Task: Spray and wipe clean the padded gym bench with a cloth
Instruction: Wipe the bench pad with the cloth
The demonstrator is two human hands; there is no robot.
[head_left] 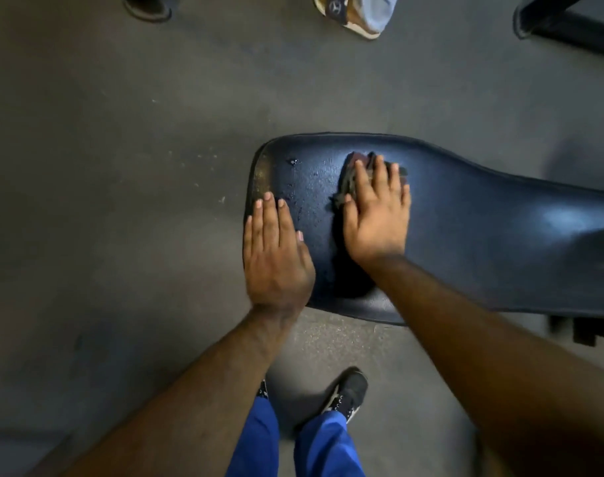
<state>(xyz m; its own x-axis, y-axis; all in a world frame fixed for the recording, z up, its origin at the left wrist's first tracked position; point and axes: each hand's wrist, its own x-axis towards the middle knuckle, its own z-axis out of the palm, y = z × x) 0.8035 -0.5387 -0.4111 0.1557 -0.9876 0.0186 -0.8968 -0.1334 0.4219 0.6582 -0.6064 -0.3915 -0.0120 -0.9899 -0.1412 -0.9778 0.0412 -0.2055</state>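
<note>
Pressing a cloth (354, 173) flat-fingered with right hand (376, 218), left hand (276, 256) open, resting on wet bench pad (483, 235)

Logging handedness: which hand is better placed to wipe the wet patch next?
Right. The right hand already presses the cloth flat beside the droplets; the left hand just rests on the bench end.

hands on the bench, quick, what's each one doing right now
Left hand: open, flat on the end of the bench, holding nothing.
Right hand: open, fingers straight, pressing the cloth onto the pad.
</note>
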